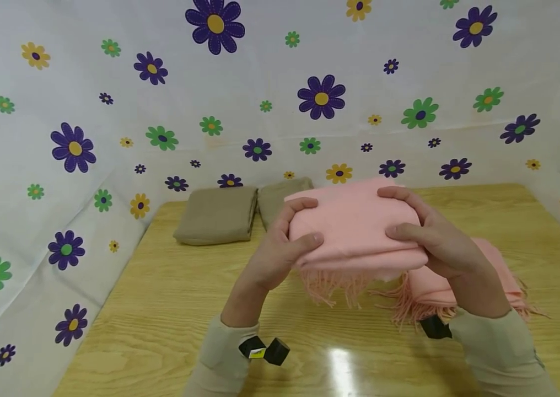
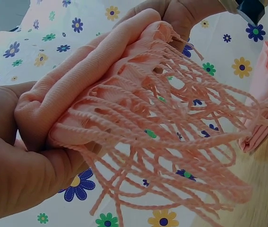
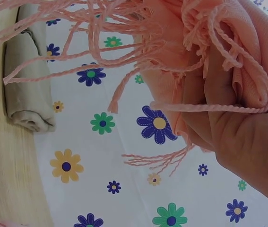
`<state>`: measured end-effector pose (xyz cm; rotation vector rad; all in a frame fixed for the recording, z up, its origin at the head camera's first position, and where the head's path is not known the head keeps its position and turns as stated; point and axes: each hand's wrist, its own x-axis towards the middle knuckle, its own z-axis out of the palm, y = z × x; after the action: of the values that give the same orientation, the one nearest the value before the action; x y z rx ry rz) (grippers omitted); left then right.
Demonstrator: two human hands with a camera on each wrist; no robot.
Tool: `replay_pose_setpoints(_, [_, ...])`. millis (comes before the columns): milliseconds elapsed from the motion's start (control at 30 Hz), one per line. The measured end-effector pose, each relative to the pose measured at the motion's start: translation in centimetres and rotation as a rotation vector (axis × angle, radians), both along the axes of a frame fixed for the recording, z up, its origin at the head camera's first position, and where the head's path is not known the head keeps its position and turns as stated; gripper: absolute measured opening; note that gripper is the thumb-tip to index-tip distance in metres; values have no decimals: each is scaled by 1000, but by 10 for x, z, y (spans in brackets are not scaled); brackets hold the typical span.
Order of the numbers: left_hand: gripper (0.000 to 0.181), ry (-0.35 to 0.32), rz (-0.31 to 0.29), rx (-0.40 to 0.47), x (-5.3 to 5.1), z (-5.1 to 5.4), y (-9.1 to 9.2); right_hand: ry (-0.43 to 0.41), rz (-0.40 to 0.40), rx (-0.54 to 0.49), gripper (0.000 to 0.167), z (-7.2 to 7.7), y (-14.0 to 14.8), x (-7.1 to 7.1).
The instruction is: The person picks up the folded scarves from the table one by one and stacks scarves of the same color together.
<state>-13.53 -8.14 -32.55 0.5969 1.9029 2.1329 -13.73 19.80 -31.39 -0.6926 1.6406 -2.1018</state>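
Observation:
A folded pink scarf (image 1: 351, 223) with twisted fringe hangs in the air above the table, held at both ends. My left hand (image 1: 280, 242) grips its left end, thumb on the near face. On the right end, my right hand (image 1: 434, 237) grips with the thumb and a finger on top and other fingers beneath. Loose fringe (image 2: 171, 132) dangles from the scarf's underside in the left wrist view. Seen from the right wrist, fringe strands lie across the fingers (image 3: 219, 80). A second folded pink scarf (image 1: 498, 264) lies on the table, partly hidden by my right forearm.
Two folded khaki cloths lie at the back left of the wooden table (image 1: 171, 320): one cloth (image 1: 217, 215) in full view, the other cloth (image 1: 280, 196) partly behind the held scarf. A white flowered sheet (image 1: 260, 66) stands behind the table and along its sides.

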Motion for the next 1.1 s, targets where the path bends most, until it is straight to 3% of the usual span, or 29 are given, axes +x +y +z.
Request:
replay_pose_setpoints(567, [54, 4, 17, 18, -6, 7, 34, 26, -2, -13, 54, 4, 32, -1])
replay_pose_setpoints(1100, [56, 9, 18, 63, -6, 6, 68, 17, -17, 2, 54, 5, 68, -3])
